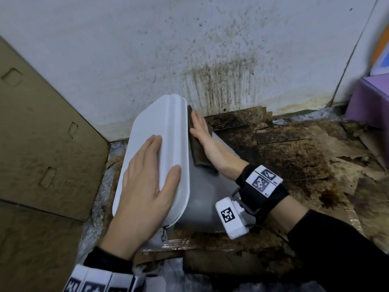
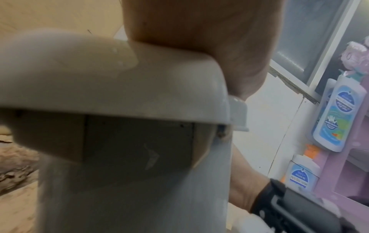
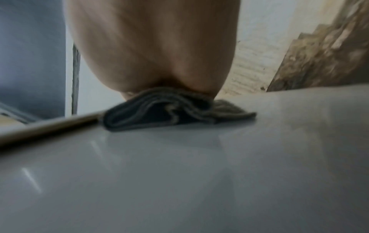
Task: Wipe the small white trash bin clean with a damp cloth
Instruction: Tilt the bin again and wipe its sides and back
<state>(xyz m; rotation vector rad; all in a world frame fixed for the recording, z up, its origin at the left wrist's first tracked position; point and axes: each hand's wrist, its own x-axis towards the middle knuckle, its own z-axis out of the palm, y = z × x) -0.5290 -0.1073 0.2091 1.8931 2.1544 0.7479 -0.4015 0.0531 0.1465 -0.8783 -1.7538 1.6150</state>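
The small white trash bin (image 1: 202, 192) stands on the floor near the wall, its lid (image 1: 166, 127) closed. My left hand (image 1: 147, 175) lies flat on the lid with fingers straight and thumb spread toward the lid's right edge. My right hand (image 1: 200, 129) presses a folded dark cloth (image 1: 200, 154) flat against the bin's right side, just under the lid rim. In the right wrist view the folded cloth (image 3: 169, 113) sits under my palm (image 3: 155, 47) on the bin's glossy side (image 3: 199, 173). The left wrist view shows the lid (image 2: 99, 78) from close below, under my palm (image 2: 199, 31).
A stained white wall (image 1: 210, 60) rises right behind the bin. Dirty, torn cardboard (image 1: 294, 154) covers the floor to the right. Brown cardboard panels (image 1: 42, 133) stand at the left. A purple shelf (image 1: 370, 98) with lotion bottles (image 2: 337, 113) is at the far right.
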